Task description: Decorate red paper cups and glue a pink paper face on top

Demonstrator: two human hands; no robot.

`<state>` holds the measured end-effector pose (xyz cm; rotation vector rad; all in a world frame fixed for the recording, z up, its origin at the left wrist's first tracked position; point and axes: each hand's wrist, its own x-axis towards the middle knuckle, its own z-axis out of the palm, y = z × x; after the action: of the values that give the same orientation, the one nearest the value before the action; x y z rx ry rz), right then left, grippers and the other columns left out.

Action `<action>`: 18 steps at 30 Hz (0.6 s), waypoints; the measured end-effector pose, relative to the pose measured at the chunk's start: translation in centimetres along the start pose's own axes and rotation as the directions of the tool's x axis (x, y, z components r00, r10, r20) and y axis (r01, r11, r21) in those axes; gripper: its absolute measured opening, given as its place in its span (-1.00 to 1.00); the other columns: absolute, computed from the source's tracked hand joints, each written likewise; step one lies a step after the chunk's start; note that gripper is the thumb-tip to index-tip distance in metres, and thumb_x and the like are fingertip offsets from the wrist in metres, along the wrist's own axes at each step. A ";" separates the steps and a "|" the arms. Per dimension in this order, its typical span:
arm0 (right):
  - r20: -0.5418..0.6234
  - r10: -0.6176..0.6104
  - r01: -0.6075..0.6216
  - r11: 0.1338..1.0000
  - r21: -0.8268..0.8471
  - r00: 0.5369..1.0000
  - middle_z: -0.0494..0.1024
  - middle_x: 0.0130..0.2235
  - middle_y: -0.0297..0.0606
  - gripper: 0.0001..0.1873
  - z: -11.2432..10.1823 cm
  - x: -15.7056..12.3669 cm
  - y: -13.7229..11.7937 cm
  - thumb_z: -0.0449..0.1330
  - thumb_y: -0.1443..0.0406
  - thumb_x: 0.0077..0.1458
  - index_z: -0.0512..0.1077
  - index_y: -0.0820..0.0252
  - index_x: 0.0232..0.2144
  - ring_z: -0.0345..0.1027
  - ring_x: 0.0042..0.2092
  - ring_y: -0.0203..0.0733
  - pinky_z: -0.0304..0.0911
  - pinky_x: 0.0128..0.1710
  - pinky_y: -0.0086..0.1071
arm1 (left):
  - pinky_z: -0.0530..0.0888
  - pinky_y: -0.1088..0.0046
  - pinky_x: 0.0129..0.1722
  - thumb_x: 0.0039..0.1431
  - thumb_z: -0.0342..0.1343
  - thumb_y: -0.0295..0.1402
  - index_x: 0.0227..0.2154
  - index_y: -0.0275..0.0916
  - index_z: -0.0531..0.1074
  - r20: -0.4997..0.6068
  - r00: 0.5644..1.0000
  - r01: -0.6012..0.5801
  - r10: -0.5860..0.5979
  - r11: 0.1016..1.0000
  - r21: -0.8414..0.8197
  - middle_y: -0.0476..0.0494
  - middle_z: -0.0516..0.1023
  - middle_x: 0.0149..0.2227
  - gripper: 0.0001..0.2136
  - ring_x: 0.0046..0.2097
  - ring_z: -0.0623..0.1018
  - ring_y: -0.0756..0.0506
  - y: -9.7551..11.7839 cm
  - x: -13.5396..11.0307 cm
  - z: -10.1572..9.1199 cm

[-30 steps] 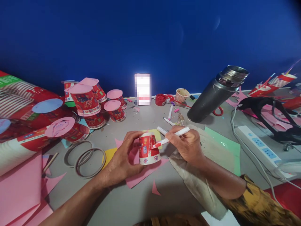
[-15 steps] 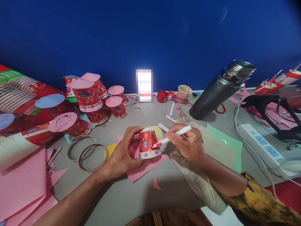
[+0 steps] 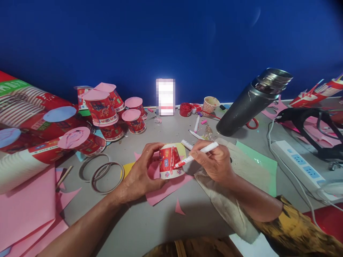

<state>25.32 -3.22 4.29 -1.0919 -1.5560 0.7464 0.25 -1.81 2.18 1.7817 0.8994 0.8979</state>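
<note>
Cup (image 3: 167, 162) mouth-down, axis apparently near-upright

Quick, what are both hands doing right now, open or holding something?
Left hand: closed around a red-and-white paper cup.
Right hand: closed on a white marker, red end at the cup.

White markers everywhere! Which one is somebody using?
The held marker, in the right hand, its red end at the red-and-white cup. The other white markers lie loose on the table.
</note>
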 end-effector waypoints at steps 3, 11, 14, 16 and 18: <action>0.004 0.029 -0.029 1.000 0.003 1.000 0.40 -0.58 -0.41 -0.71 -0.1 0.0 0.1 0.34 0.13 0.23 0.58 0.13 -0.48 0.15 -0.54 -0.31 0.09 -0.54 -0.39 | 0.43 -0.03 0.33 0.05 0.39 -0.44 0.24 0.03 0.29 0.004 1.000 -0.001 0.001 1.000 -0.031 -0.17 0.34 0.20 -0.30 0.23 0.49 -0.31 -0.2 -0.1 0.1; -0.006 -0.040 0.040 0.999 0.008 0.999 0.40 -0.59 -0.44 -0.72 -0.2 0.3 0.0 0.33 0.18 0.24 0.54 0.15 -0.50 0.13 -0.57 -0.36 0.07 -0.56 -0.43 | 0.38 -0.02 0.37 0.08 0.41 -0.40 0.26 0.09 0.27 -0.007 1.000 -0.004 0.004 0.999 -0.052 -0.14 0.31 0.22 -0.29 0.27 0.45 -0.28 -0.8 -0.2 0.3; -0.018 -0.094 0.095 0.995 0.010 0.995 0.45 -0.56 -0.42 -0.73 -0.2 0.4 0.0 0.33 0.19 0.25 0.55 0.15 -0.48 0.18 -0.56 -0.36 0.10 -0.54 -0.43 | 0.39 -0.03 0.36 0.09 0.39 -0.40 0.25 0.06 0.27 -0.002 1.000 0.001 -0.002 0.999 -0.049 -0.16 0.33 0.23 -0.31 0.26 0.47 -0.30 -0.6 -0.1 0.3; -0.074 -0.127 0.126 0.992 -0.025 0.989 0.49 -0.53 -0.40 -0.74 -0.2 0.4 -0.1 0.33 0.21 0.25 0.55 0.15 -0.48 0.21 -0.54 -0.35 0.13 -0.51 -0.42 | 0.40 -0.02 0.36 0.08 0.40 -0.39 0.24 0.05 0.29 -0.003 1.000 0.002 -0.002 0.999 -0.043 -0.17 0.33 0.22 -0.32 0.26 0.47 -0.30 -0.4 -0.1 0.3; -0.082 -0.139 0.137 0.990 -0.024 0.987 0.49 -0.53 -0.41 -0.74 -0.3 0.5 -0.1 0.33 0.22 0.26 0.55 0.14 -0.48 0.21 -0.53 -0.36 0.13 -0.51 -0.42 | 0.40 -0.01 0.36 0.08 0.41 -0.38 0.24 0.07 0.29 -0.008 1.000 -0.003 0.003 0.999 -0.044 -0.15 0.32 0.22 -0.31 0.27 0.46 -0.29 -0.4 -0.1 0.4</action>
<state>25.52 -2.84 4.68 -1.0046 -1.5524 0.5866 0.42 -1.94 1.67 1.7439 0.8760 0.9198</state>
